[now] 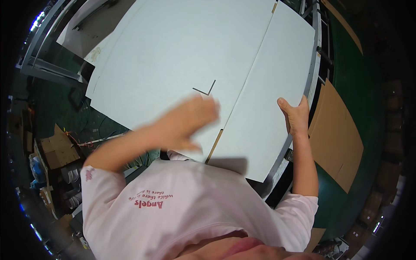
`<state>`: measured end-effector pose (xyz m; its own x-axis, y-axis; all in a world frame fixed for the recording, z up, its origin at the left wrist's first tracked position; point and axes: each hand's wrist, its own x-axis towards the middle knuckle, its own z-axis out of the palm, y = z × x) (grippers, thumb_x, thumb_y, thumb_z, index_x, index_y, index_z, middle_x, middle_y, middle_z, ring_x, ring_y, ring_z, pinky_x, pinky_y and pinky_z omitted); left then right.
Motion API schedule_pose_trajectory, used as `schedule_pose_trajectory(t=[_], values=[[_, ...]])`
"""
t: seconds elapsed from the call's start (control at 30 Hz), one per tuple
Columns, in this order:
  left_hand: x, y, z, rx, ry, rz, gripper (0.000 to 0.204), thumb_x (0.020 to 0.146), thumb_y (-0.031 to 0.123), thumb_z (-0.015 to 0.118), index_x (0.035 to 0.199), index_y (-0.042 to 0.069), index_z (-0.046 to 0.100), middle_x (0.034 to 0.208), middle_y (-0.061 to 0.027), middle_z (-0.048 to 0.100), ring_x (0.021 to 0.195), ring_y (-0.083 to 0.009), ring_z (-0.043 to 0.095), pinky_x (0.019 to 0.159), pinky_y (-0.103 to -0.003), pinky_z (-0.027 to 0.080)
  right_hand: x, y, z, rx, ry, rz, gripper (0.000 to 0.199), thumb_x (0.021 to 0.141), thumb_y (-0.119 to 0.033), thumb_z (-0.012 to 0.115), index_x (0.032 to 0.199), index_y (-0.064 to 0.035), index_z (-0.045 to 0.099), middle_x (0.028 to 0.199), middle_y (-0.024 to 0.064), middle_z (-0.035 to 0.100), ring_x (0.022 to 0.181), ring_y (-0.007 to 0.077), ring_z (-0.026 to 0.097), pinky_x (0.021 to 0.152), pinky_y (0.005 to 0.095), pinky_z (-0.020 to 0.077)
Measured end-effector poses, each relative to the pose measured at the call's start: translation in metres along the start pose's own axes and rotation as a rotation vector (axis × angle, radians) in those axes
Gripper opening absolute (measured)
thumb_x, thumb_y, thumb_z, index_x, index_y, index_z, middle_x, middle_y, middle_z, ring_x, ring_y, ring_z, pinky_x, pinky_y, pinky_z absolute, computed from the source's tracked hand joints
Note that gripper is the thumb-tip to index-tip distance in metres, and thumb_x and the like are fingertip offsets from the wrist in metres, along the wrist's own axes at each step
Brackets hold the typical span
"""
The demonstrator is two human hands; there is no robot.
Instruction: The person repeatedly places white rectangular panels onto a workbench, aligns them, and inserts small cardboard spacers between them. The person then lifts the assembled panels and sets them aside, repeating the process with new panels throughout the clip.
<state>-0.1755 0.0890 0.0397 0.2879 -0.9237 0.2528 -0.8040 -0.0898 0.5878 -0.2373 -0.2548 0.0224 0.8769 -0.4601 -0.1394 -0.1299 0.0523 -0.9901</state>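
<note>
A wide white panel (173, 47) and a narrower white panel (277, 65) lie side by side in front of me, with a thin seam between them. Tan slots show along the seam, one near my body and one at the far end. My left hand (190, 119) is over the wide panel, smeared by motion, so its fingers cannot be read. Just beyond it is a dark V-shaped mark (208, 93) on the panel. My right hand (297, 115) grips the narrow panel's right edge, thumb on top; its other fingers are partly hidden at the edge.
A metal frame (318, 39) runs along the right side under the panels. Flat brown cardboard (338, 134) lies on the green floor (368, 108) beyond it. At the left are another metal frame (52, 69), cables and a cardboard piece (58, 147) on a cluttered shelf.
</note>
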Motion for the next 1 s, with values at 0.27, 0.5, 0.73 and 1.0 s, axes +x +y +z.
schedule_pose_trajectory(t=[0.27,0.5,0.73,1.0], values=[[-0.013,0.035,0.038,0.113,-0.035,0.045,0.071,0.085,0.044,0.056,0.133,-0.006,0.042,0.143,-0.0232,0.036,0.133,-0.0399,0.035,0.110,-0.054,0.026,0.028,0.018,-0.009,-0.363,0.023,-0.145,0.053,0.070,-0.007,0.076,0.115,0.0051,0.052,0.109,0.0142,0.061,0.095,0.0210,0.060,0.082,0.0323,0.0500],[-0.020,0.040,0.054,0.231,-0.011,0.006,0.062,0.095,0.043,0.040,0.135,-0.004,0.038,0.145,-0.0229,0.034,0.137,-0.0372,0.031,0.112,-0.053,0.022,0.161,0.135,-0.105,0.337,0.250,-0.037,0.044,0.094,-0.033,0.055,0.123,0.0001,0.051,0.096,0.0077,0.061,0.078,0.0158,0.059,0.069,0.0264,0.0476],[-0.035,0.026,0.057,0.311,0.062,0.000,0.048,0.096,0.033,0.043,0.129,-0.001,0.045,0.144,-0.0193,0.038,0.136,-0.0331,0.033,0.113,-0.052,0.023,0.146,0.176,-0.030,0.688,-0.094,0.100,0.048,0.094,-0.037,0.050,0.127,-0.0017,0.048,0.107,0.0088,0.056,0.089,0.0197,0.054,0.078,0.0314,0.0447],[-0.074,-0.009,0.010,0.128,0.067,-0.095,0.054,0.090,0.029,0.052,0.137,0.003,0.041,0.148,-0.0149,0.034,0.138,-0.0319,0.030,0.113,-0.052,0.022,0.156,0.193,0.115,0.862,-0.454,0.189,0.053,0.094,-0.042,0.044,0.131,-0.0038,0.045,0.118,0.0100,0.051,0.103,0.0241,0.049,0.087,0.0371,0.0413]])
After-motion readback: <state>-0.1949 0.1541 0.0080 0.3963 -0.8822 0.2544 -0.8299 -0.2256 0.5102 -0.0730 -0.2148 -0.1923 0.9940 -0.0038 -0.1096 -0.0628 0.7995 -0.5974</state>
